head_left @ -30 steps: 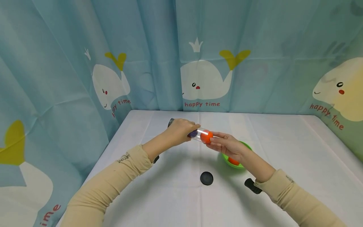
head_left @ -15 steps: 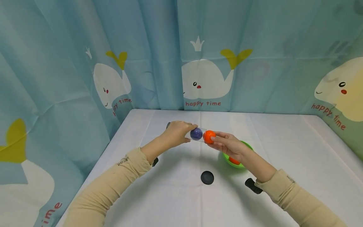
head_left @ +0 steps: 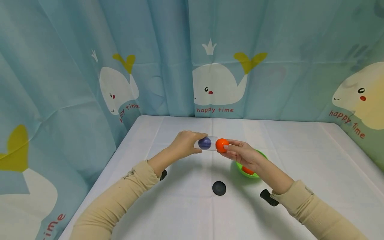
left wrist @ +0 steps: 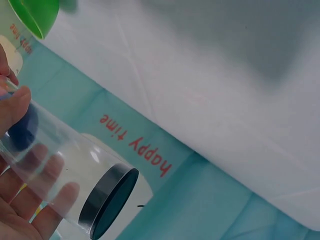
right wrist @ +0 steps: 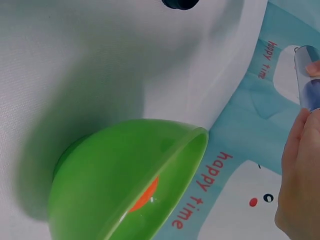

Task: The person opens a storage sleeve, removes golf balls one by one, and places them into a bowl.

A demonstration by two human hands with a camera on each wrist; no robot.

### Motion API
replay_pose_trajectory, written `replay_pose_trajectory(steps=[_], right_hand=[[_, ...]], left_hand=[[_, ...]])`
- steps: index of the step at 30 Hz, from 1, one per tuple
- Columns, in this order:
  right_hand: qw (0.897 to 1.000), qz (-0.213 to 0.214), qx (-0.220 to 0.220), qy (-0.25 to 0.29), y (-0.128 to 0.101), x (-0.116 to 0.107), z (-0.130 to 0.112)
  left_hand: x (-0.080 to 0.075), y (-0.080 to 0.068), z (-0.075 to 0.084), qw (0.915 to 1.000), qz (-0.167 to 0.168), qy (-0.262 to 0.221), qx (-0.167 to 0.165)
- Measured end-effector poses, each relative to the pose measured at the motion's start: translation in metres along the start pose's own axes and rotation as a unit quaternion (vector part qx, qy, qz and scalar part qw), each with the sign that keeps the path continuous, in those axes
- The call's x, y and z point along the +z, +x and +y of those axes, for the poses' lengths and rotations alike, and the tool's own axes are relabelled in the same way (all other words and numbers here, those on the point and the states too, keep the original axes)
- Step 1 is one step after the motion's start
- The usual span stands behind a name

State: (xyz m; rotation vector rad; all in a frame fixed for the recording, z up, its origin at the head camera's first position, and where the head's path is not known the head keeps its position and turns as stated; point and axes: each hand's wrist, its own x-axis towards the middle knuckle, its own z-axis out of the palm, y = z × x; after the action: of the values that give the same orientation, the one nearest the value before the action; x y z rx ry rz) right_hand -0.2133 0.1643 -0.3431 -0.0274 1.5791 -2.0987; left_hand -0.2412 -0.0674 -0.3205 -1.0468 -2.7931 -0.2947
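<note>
My left hand grips a clear plastic tube and holds it level above the white table. A dark blue ball sits inside the tube. At the tube's open right end is an orange ball, pinched by the fingers of my right hand. In the left wrist view my fingers wrap the tube, whose far end carries a black cap, and the blue ball shows inside. The right wrist view catches my right hand and the tube.
A green bowl stands under my right wrist with another orange ball in it; the bowl and that ball fill the right wrist view. A black round lid lies on the table in front. Whale-print curtains enclose the table.
The tube has gone from tilted to level. The blue ball now shows clear of my left fingers. The orange ball stays at the open end in my right fingers.
</note>
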Motion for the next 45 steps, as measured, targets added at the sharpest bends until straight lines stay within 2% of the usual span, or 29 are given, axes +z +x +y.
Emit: replay_pose_trajectory(steps=[8,17,22,27,33,38,42,45], right_hand=[[1.000,0.007,-0.012,-0.016,-0.004,-0.005,-0.001],[0.996,0.024,-0.031,-0.077,-0.010,-0.021,-0.003],[0.995,0.031,-0.034,-0.091,-0.016,-0.030,-0.003],[0.990,0.040,-0.047,-0.129,-0.019,-0.037,-0.002],[0.976,0.067,-0.051,-0.202,-0.022,-0.041,0.001],[0.961,0.081,-0.057,-0.257,-0.026,-0.046,0.003],[0.947,0.092,-0.064,-0.301,-0.028,-0.050,0.004],[0.930,0.108,-0.073,-0.343,-0.030,-0.052,0.004]], left_hand=[[0.002,-0.002,0.000,1.0000,0.002,0.002,-0.004],[0.003,-0.003,-0.001,0.9997,-0.009,0.017,-0.016],[0.002,-0.004,-0.001,0.9994,-0.013,0.028,-0.016],[0.001,-0.006,-0.001,0.9994,-0.015,0.027,-0.017],[0.003,-0.010,-0.002,0.9992,-0.028,0.018,-0.022],[0.005,-0.013,-0.004,0.9994,-0.023,0.008,-0.024],[0.006,-0.014,-0.006,0.9996,-0.015,0.008,-0.024],[0.007,-0.015,-0.006,0.9995,-0.015,0.012,-0.026]])
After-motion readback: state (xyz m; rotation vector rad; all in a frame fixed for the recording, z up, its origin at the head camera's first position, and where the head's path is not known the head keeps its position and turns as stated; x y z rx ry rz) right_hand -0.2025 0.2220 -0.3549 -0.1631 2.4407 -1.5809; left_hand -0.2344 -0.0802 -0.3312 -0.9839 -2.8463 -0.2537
